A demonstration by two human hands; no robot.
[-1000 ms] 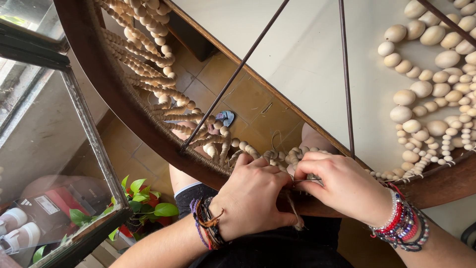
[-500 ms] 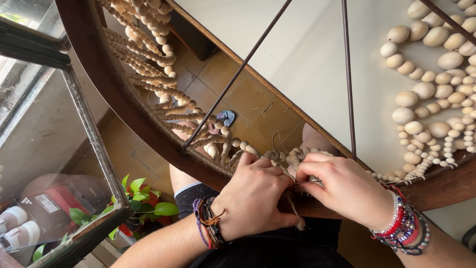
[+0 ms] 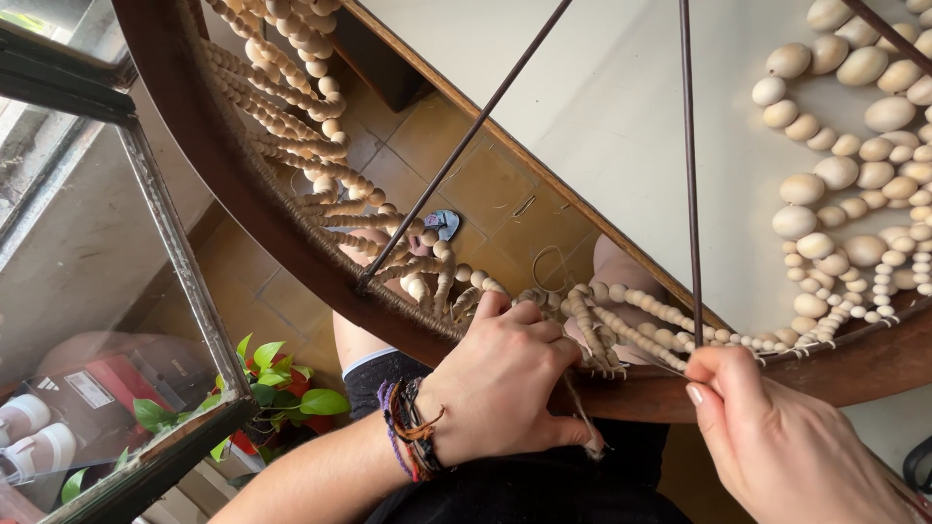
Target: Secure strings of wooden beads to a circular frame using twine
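Observation:
A large dark wooden hoop (image 3: 233, 184) curves across the view, with thin metal spokes (image 3: 456, 160) and many strands of pale wooden beads (image 3: 291, 116) tied along it. My left hand (image 3: 510, 383), with several woven bracelets at the wrist, presses on the hoop's rim and the bead strands there, pinching a strand of cord against the wood. My right hand (image 3: 777, 442) sits lower right, its thumb and forefinger pinched on a thin cord (image 3: 680, 364) that runs from the beaded rim. More bead strings (image 3: 854, 194) lie on the white table.
A white table top (image 3: 602, 87) with a wooden edge lies under the hoop. Tiled floor (image 3: 485, 204) shows below, with my knees and a sandalled foot (image 3: 442, 223). A glass-fronted cabinet (image 3: 107, 291) stands at left, and a green leafy plant (image 3: 262, 388) beside it.
My right hand has pulled away from the left, down and to the right, drawing a cord out from the rim. The left hand stays on the hoop.

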